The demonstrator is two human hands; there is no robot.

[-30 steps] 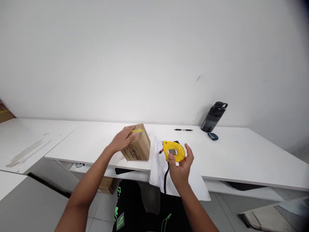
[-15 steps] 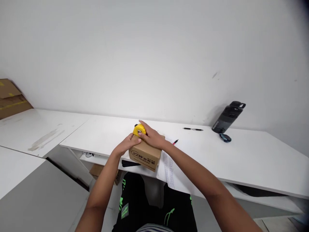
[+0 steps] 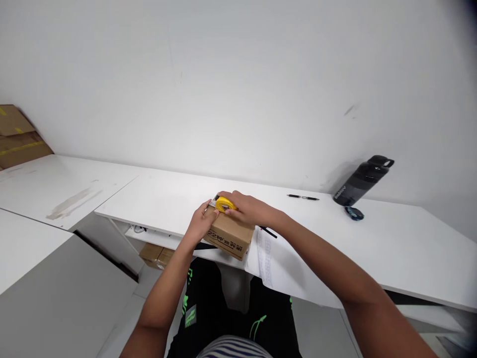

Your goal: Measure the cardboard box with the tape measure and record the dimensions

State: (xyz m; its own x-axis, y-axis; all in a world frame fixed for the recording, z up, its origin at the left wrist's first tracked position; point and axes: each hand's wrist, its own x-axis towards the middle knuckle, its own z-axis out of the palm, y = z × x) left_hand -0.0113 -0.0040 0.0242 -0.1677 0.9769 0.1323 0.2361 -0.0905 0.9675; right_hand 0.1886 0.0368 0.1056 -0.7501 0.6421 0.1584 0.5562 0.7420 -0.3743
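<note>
A small brown cardboard box [image 3: 231, 232] with black printing sits at the front edge of the white table, slightly tilted in view. My right hand [image 3: 244, 208] is wrapped over a yellow tape measure [image 3: 224, 204] resting on the box's far top edge. A short bit of silvery blade [image 3: 212, 203] shows at the tape measure's left side. My left hand [image 3: 201, 223] grips the box's left corner, thumb on top and fingertips close to the blade. Whether those fingers also pinch the blade is hard to see.
Papers [image 3: 283, 263] lie right of the box, with a red-and-black pen [image 3: 269, 231] on them. Farther back are a black pen [image 3: 302, 197], a dark bottle [image 3: 361, 181] and a small dark blue round item [image 3: 354, 213]. Cardboard boxes [image 3: 22, 139] stand at far left.
The tape measure has turned and shifted right along the box top, and a short bit of blade now shows. My right hand has moved with it. The view has shifted slightly.
</note>
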